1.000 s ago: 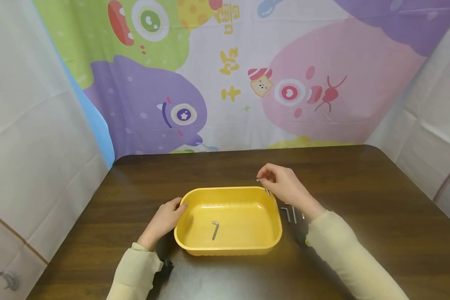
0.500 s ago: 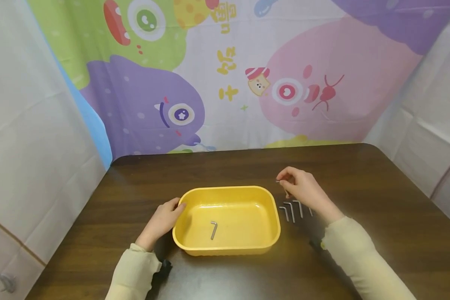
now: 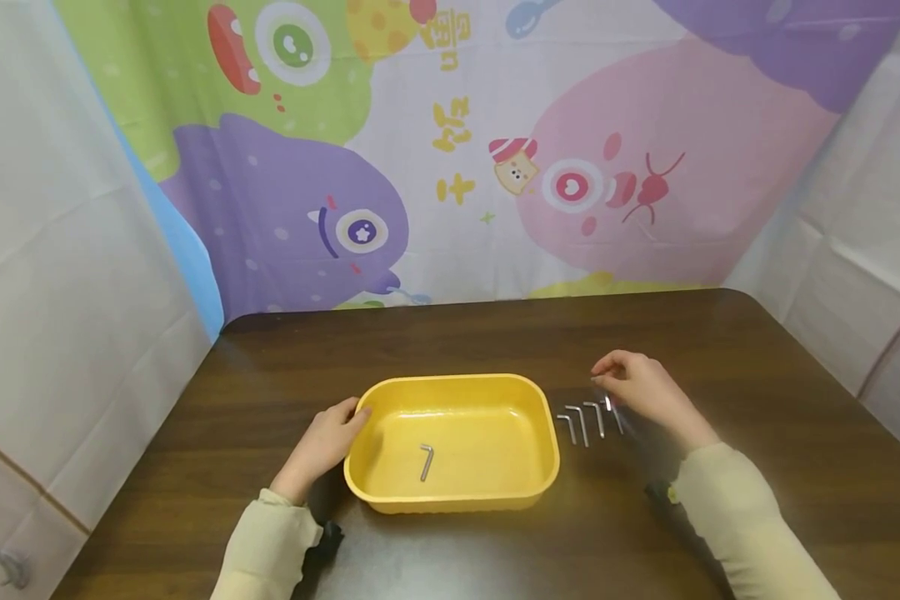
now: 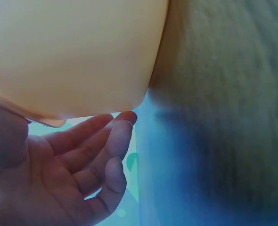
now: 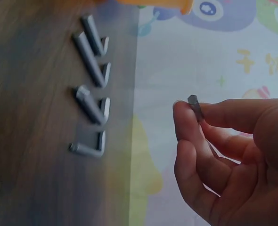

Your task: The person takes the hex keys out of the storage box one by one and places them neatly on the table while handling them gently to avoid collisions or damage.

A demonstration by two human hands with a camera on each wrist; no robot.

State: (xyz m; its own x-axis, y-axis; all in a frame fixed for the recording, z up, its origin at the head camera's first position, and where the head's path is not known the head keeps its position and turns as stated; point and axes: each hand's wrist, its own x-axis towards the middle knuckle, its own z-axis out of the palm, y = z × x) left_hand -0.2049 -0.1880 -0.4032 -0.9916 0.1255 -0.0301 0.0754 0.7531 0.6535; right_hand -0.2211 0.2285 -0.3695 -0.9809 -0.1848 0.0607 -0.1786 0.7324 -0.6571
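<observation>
My left hand [image 3: 321, 448] grips the left rim of a yellow plastic basin [image 3: 453, 500], thumb over the edge. In the left wrist view its fingers [image 4: 115, 141] bend up along the outer wall. Inside the basin lies one L-shaped hex key [image 3: 426, 462]. Off to the right, my right hand [image 3: 641, 390] hovers over the far end of a row of hex keys [image 3: 597, 419]. Thumb and fingertips pinch another hex key [image 5: 194, 107], whose six-sided end pokes out in the right wrist view; most of its length is hidden there.
The row of several hex keys lies on the dark wooden table [image 3: 487, 550], just beyond the basin's right wall. A printed cartoon curtain [image 3: 465, 250] hangs behind the table, with pale cloth [image 3: 855, 275] at the sides.
My right hand has moved rightward with the pinched hex key, from the basin's right corner to the row's far end, uncovering the hex keys there. My left hand stays on the rim.
</observation>
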